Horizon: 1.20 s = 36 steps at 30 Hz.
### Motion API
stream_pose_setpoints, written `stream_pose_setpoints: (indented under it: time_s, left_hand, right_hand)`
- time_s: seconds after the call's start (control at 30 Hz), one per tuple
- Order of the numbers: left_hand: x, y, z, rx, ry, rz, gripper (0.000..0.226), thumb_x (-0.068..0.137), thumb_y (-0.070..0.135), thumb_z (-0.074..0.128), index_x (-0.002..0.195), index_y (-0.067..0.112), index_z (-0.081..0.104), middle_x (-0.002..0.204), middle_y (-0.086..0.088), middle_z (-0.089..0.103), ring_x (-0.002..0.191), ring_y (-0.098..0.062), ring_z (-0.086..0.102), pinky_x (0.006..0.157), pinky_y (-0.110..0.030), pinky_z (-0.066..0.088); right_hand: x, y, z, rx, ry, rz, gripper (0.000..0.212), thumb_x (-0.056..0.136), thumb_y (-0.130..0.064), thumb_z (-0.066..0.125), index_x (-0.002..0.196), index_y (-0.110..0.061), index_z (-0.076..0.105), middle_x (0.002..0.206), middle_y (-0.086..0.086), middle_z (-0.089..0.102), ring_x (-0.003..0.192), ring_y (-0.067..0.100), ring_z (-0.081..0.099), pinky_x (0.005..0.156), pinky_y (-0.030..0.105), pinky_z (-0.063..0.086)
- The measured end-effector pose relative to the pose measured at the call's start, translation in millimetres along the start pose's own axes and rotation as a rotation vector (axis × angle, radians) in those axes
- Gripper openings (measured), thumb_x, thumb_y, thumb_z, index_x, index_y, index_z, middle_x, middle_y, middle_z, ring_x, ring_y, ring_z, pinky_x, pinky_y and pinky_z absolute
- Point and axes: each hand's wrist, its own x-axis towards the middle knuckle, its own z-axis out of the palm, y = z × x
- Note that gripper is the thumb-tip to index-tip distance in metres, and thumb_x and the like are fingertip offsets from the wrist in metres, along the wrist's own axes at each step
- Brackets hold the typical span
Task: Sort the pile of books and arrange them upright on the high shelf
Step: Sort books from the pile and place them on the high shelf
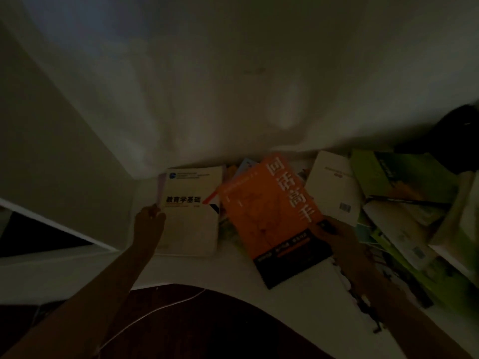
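Books lie flat and scattered across the white surface (181, 270) in front of me, none upright yet; the high shelf itself I cannot make out in this dim view.

At about nine o'clock from the pile's centre, my left hand (150, 216) reaches the left edge of the cream book (191, 218), fingertips touching its spine side. Whether the fingers curl under the cover or only press it, I cannot tell.

Just right of it, toward the centre, the orange book (269, 208) sits tilted, overlapping other covers beneath. My right hand (334, 231) pinches its lower right edge at roughly four o'clock, thumb on top of the cover.

Further right, from two to four o'clock, a white book (334, 187) showing a barcode, a green book (399, 174) and several more are heaped loosely.

My judgement: a pinch on one corner of the orange book is weak, so lifting from there could let it swing, slip, or drag neighbours off the heap. Poor light also makes misjudging edges likely.
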Motion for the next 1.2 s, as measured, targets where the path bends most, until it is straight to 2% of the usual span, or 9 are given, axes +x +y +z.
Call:
stream_pose_setpoints:
  time_s: [0.13, 0.23, 0.37, 0.47, 0.63, 0.77, 0.9, 1.1, 1.2]
  left_hand:
    - [9, -16, -17, -0.125, -0.062, -0.108, 0.03, 0.097, 0.028, 0.046, 0.107, 0.004, 0.061, 0.101, -0.015, 0.059, 0.097, -0.027, 0.053, 0.08, -0.034, 0.039]
    - [14, -23, -19, -0.284, -0.172, -0.263, 0.041, 0.1, 0.038, 0.034, 0.126, 0.01, 0.05, 0.121, -0.01, 0.053, 0.111, -0.027, 0.049, 0.093, -0.037, 0.037]
    - [24, -13, -13, -0.31, -0.367, -0.294, 0.033, 0.098, 0.043, 0.036, 0.115, 0.019, 0.052, 0.112, -0.005, 0.051, 0.097, -0.021, 0.053, 0.08, -0.032, 0.041]
    - [30, -15, -9, -0.31, -0.427, -0.229, 0.025, 0.093, 0.023, 0.054, 0.114, 0.009, 0.056, 0.103, -0.011, 0.059, 0.08, -0.021, 0.057, 0.076, -0.033, 0.048]
    - [23, -26, -11, -0.364, -0.603, -0.163, 0.086, 0.055, 0.059, 0.079, 0.129, 0.024, 0.05, 0.122, -0.003, 0.059, 0.108, -0.023, 0.059, 0.096, -0.042, 0.047]
    - [26, -30, -8, -0.457, -0.586, -0.077, 0.078, 0.05, 0.051, 0.085, 0.119, 0.032, 0.054, 0.116, 0.001, 0.064, 0.102, -0.021, 0.064, 0.085, -0.041, 0.052]
    - [32, -29, -9, -0.442, -0.525, -0.12, 0.056, 0.076, 0.025, 0.073, 0.127, 0.023, 0.051, 0.123, -0.007, 0.06, 0.106, -0.029, 0.061, 0.094, -0.051, 0.047]
    - [29, -21, -9, -0.47, -0.573, -0.071, 0.041, 0.083, 0.014, 0.064, 0.123, 0.017, 0.054, 0.109, -0.005, 0.066, 0.094, -0.025, 0.066, 0.07, -0.036, 0.057]
    - [29, -16, -17, -0.468, -0.585, -0.068, 0.055, 0.073, 0.025, 0.07, 0.125, 0.016, 0.055, 0.114, -0.011, 0.066, 0.1, -0.031, 0.065, 0.085, -0.05, 0.053]
  right_hand:
    - [-7, 0, 97, 0.115, -0.008, 0.058, 0.012, 0.092, -0.017, 0.058, 0.097, -0.024, 0.065, 0.098, -0.006, 0.066, 0.092, 0.015, 0.063, 0.082, 0.033, 0.053]
    - [-4, 13, 191, 0.197, 0.049, 0.096, 0.023, 0.092, -0.02, 0.058, 0.115, -0.015, 0.063, 0.108, -0.001, 0.067, 0.098, 0.017, 0.063, 0.084, 0.031, 0.052]
    - [7, 28, 247, -0.109, 0.117, 0.064, 0.025, 0.097, -0.02, 0.05, 0.117, -0.008, 0.058, 0.112, 0.006, 0.06, 0.098, 0.016, 0.055, 0.08, 0.023, 0.042]
    - [25, 51, 235, -0.619, 0.175, -0.073, 0.023, 0.097, -0.019, 0.045, 0.112, -0.006, 0.057, 0.115, 0.011, 0.054, 0.104, 0.025, 0.05, 0.077, 0.023, 0.032]
    - [52, 43, 207, -0.403, 0.27, 0.009, 0.008, 0.094, -0.018, 0.049, 0.094, -0.013, 0.043, 0.093, 0.008, 0.049, 0.085, 0.021, 0.049, 0.061, 0.025, 0.037]
    - [53, 31, 157, -0.394, 0.715, 0.257, 0.056, 0.092, -0.036, 0.054, 0.134, -0.003, 0.035, 0.133, 0.021, 0.042, 0.119, 0.037, 0.044, 0.095, 0.045, 0.041]
    - [45, 47, 122, -0.223, 0.616, 0.599, 0.08, 0.09, -0.041, 0.059, 0.143, 0.004, 0.019, 0.149, 0.024, 0.017, 0.131, 0.04, 0.032, 0.101, 0.043, 0.038]
    - [37, 44, 116, -0.121, 0.668, 0.408, 0.061, 0.087, -0.028, 0.066, 0.135, -0.004, 0.038, 0.14, 0.02, 0.03, 0.116, 0.042, 0.047, 0.094, 0.047, 0.046]
    - [34, 23, 102, -0.397, 0.689, 0.123, 0.053, 0.09, -0.02, 0.062, 0.137, -0.007, 0.04, 0.136, 0.018, 0.039, 0.118, 0.038, 0.046, 0.092, 0.043, 0.043]
